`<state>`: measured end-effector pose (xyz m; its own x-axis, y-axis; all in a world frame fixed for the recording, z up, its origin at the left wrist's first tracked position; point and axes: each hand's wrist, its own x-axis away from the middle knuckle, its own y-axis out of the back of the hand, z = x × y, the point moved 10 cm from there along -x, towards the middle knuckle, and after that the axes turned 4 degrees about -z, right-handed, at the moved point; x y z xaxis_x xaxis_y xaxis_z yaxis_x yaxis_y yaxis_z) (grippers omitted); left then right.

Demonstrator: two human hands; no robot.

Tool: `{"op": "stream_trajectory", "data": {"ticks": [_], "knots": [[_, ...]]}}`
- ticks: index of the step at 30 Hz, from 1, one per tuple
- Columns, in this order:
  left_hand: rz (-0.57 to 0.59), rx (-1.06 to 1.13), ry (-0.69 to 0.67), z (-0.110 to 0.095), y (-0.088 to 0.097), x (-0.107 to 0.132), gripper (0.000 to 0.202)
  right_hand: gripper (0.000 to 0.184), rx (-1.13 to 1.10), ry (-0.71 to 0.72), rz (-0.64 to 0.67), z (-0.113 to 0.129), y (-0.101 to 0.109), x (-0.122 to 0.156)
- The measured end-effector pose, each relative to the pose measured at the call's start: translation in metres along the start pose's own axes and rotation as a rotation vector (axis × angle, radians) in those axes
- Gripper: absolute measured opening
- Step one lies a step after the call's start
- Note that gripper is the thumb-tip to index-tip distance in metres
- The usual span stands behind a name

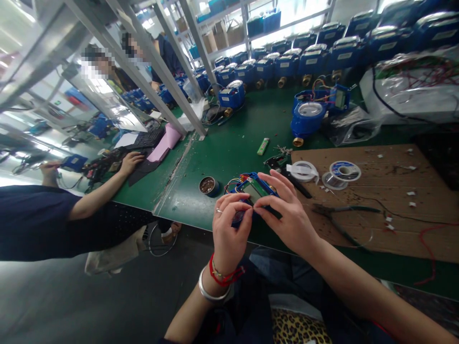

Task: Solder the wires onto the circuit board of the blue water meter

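My left hand (231, 227) and my right hand (289, 212) meet over a green circuit board (258, 187) with a grey display. This board lies at the open top of a blue water meter (239, 217), which is partly hidden under my fingers. The left thumb and forefinger are pinched at the board's near edge. Opposite them, the right thumb and forefinger close on the same edge, while the other right fingers reach over its far side. Whether a tiny part sits between the fingertips is hidden. Thin coloured wires (233, 184) come out at the left of the board.
A small tin (208, 186) stands left of the meter. Cutters (335, 210), a solder spool (340, 174) and a white tape roll (303, 171) lie on cardboard (358, 234). An opened meter (308, 117) and rows of meters stand behind. A co-worker's arm (103, 184) is at left.
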<state>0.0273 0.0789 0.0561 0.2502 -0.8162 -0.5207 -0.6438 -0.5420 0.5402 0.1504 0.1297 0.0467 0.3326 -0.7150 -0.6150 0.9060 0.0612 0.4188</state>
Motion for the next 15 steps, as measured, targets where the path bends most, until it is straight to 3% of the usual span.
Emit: {"op": "stream_trajectory", "data": {"ticks": [9, 12, 15], "knots": [[-0.003, 0.088, 0.002, 0.002, 0.001, 0.0, 0.005, 0.011, -0.019, -0.023, -0.01, 0.0, 0.007, -0.003], [-0.015, 0.053, -0.003, 0.0, 0.001, 0.0, 0.006, 0.015, -0.049, -0.097, -0.073, -0.002, 0.025, 0.0], [-0.03, 0.023, 0.003, 0.0, 0.0, 0.0, 0.008, 0.018, -0.028, -0.19, -0.16, -0.011, 0.056, 0.009]]}}
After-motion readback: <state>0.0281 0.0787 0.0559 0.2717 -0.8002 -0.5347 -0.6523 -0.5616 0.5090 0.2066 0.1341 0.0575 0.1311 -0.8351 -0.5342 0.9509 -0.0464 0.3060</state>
